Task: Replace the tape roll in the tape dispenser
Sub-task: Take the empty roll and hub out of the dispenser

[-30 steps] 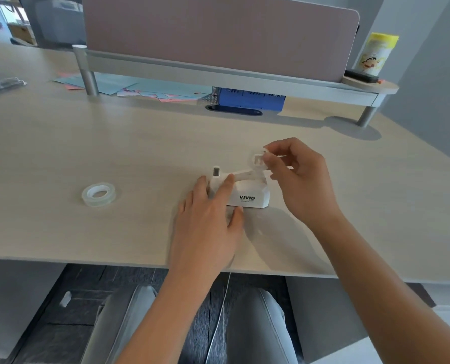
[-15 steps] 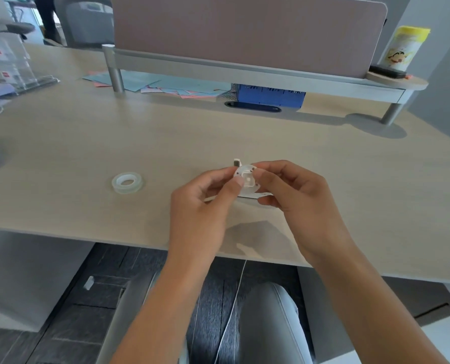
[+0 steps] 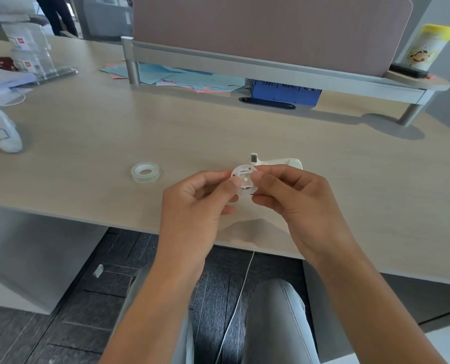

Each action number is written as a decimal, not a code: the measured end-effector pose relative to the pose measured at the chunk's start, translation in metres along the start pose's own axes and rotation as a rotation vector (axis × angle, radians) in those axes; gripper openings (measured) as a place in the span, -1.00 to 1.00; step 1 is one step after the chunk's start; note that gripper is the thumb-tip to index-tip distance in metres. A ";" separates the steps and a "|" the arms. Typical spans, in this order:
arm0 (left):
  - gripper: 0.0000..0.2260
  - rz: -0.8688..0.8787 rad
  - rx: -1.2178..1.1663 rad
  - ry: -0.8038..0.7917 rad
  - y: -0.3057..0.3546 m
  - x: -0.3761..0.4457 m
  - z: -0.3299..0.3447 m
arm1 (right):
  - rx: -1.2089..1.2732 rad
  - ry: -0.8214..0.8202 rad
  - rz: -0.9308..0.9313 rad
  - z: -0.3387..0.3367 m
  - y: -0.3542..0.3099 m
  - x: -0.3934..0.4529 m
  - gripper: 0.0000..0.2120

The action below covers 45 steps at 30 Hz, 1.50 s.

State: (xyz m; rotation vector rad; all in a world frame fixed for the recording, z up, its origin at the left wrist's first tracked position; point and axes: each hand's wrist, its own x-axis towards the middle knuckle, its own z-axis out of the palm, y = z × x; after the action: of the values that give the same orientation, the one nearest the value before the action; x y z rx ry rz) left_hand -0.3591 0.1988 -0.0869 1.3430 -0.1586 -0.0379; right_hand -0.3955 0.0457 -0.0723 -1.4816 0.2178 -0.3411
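An office: a pale wood desk (image 3: 166, 132) with a fabric partition screen (image 3: 258, 27) and scattered papers (image 3: 182, 80).

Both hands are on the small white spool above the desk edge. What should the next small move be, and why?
Probably the left hand lets go and reaches for the tape roll, while the right hand keeps the spool. The spool looks bare and out of the dispenser, and the roll lies untouched on the desk.

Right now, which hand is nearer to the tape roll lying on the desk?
Left. The left hand is closer to the tape roll, which lies apart to its left on the desk. The right hand is farther right, sharing a grip on the spool.
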 end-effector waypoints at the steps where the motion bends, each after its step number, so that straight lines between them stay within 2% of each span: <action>1: -0.88 -0.019 -0.014 -0.010 0.000 0.001 -0.001 | 0.004 -0.010 0.007 0.001 0.000 0.000 -0.91; 4: -0.85 -0.064 -0.039 -0.010 -0.002 0.003 -0.006 | -0.003 -0.034 0.026 0.005 0.002 0.001 -0.89; 7: -0.86 -0.090 -0.050 0.004 -0.003 0.006 -0.009 | 0.018 -0.053 0.045 0.009 0.003 0.003 -0.71; 9: -0.87 -0.103 -0.068 0.001 -0.003 0.007 -0.011 | 0.041 -0.066 0.058 0.010 0.004 0.003 -0.68; 17: -0.83 -0.151 -0.181 -0.007 -0.008 0.014 -0.013 | 0.099 -0.075 0.100 0.015 0.006 0.005 -0.79; 25: -0.87 -0.258 -0.337 -0.106 -0.009 0.015 -0.014 | 0.136 -0.065 0.146 0.015 0.009 0.005 -0.77; 35: -0.78 -0.299 -0.401 -0.131 -0.010 0.017 -0.013 | 0.249 -0.085 0.178 0.017 0.011 0.002 -0.80; 45: -0.80 -0.308 -0.432 -0.144 -0.011 0.016 -0.014 | 0.288 -0.099 0.177 0.016 0.017 0.004 -0.82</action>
State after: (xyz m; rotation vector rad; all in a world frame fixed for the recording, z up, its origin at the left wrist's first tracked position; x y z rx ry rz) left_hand -0.3401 0.2082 -0.0994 0.9220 -0.0582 -0.4079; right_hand -0.3845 0.0600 -0.0872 -1.1821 0.2100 -0.1479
